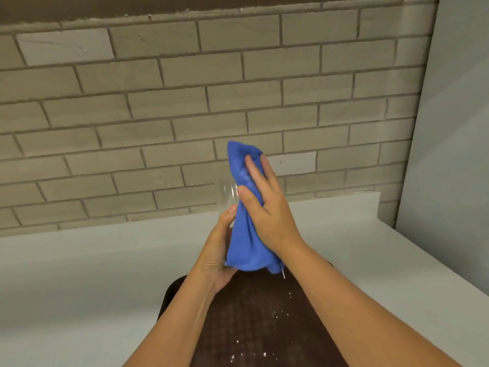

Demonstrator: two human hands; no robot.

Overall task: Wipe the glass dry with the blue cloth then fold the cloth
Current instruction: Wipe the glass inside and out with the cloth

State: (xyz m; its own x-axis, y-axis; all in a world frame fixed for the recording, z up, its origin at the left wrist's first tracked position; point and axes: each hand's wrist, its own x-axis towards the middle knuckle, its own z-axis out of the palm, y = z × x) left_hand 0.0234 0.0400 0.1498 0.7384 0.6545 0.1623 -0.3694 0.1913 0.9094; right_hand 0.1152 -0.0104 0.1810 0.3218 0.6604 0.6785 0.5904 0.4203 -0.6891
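Observation:
A clear drinking glass (227, 194) is held up in front of the brick wall, and only its left side shows. A blue cloth (244, 234) drapes over most of it and hangs down past its base. My left hand (218, 250) grips the glass from below and the left, thumb up along its side. My right hand (266, 205) presses the cloth against the glass from the right, fingers spread over the fabric. Both hands hover above a dark brown tray (264, 321).
The tray lies on a white counter (79, 274) and carries scattered white specks (275, 312). A grey brick wall (158, 115) rises behind the counter. A pale wall panel (455, 128) closes the right side.

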